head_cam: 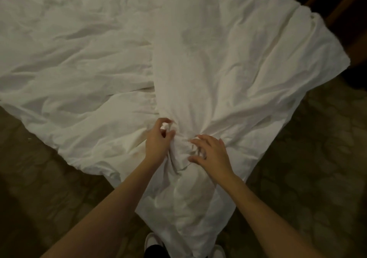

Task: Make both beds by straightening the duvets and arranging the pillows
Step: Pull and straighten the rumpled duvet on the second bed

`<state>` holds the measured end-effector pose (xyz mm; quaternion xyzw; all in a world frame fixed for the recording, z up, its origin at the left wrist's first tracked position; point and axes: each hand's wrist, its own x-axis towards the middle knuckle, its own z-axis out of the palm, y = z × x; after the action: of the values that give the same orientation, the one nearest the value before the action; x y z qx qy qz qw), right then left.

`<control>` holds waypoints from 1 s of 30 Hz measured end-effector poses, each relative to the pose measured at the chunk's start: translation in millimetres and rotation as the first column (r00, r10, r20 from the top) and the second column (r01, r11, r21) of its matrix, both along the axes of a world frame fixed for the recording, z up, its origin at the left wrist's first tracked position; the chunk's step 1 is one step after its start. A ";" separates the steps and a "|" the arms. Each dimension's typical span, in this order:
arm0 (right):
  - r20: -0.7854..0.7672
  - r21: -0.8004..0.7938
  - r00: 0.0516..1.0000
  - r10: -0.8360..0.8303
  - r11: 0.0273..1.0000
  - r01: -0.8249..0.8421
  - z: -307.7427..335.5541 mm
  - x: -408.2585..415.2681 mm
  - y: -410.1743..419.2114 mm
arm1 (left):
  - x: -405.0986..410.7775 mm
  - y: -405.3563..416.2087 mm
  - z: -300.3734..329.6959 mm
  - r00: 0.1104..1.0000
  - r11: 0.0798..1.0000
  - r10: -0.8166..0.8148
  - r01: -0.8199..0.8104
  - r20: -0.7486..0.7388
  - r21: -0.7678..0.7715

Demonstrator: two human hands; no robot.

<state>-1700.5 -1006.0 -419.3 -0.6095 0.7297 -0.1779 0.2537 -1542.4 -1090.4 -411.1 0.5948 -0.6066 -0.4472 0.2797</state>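
The left hand [156,141] grips a bunched fold of white duvet [218,69]; just beside it the right hand [210,151] rests spread-fingered. Patterned floor [307,158] flanks both, white shoes [153,242] beneath.

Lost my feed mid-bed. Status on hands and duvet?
Left hand grips bunched duvet. Right hand open, fingertips on the bunch. Duvet wrinkled, corner trailing to floor. Nothing obstructing.

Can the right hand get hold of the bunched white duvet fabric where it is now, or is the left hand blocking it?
Probably yes. The right hand hovers with fingers spread just over the bunched white duvet fabric, while the left hand grips the gather from the opposite side, leaving the near side free.
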 end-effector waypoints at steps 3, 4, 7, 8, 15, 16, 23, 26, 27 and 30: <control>0.024 -0.103 1.000 -0.006 0.995 0.008 -11.4 -1.5 -3.4 | 1.5 10.8 -4.2 0.998 0.998 0.023 -0.020 0.066 -0.052; 0.017 -0.122 1.000 -0.001 0.993 0.003 -13.4 -1.7 -4.8 | 1.1 14.3 -3.9 0.996 0.997 0.023 -0.017 0.091 -0.073; -0.013 -0.119 1.000 0.020 0.993 -0.021 -12.9 -3.0 -5.4 | -2.5 23.8 -2.7 0.993 0.993 0.053 -0.041 0.103 -0.108; -0.024 -0.122 0.999 0.026 0.992 -0.029 -11.8 -3.8 -4.4 | -3.7 27.0 -2.0 0.992 0.991 0.067 -0.054 0.106 -0.120; 0.049 -0.226 0.993 0.104 0.970 -0.090 16.6 -2.8 14.0 | -3.6 59.4 25.0 0.991 0.962 0.088 -0.060 0.096 -0.265; 0.057 -0.228 0.992 0.110 0.969 -0.094 23.4 -0.8 18.1 | -1.3 64.3 30.7 0.992 0.962 0.091 -0.064 0.091 -0.264; 0.073 -0.228 0.982 0.174 0.962 -0.153 63.0 13.4 54.4 | 20.9 104.3 62.8 0.993 0.966 0.079 -0.055 0.085 -0.254; 0.027 -0.194 0.983 0.179 0.966 -0.170 69.8 9.3 75.4 | 21.3 124.4 66.0 0.996 0.969 0.045 -0.023 0.082 -0.246; 0.015 -0.189 0.985 0.172 0.968 -0.167 70.9 7.5 84.2 | 20.0 132.5 66.1 0.997 0.969 0.025 -0.005 0.080 -0.247; -0.006 -0.168 0.989 0.147 0.975 -0.146 70.9 6.1 112.7 | 19.3 159.7 65.8 0.996 0.966 -0.017 0.039 0.090 -0.256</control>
<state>-1694.4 -893.3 -348.4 -0.6802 0.6645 -0.2217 0.2162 -1523.1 -930.7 -345.3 0.5637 -0.6794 -0.3423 0.3217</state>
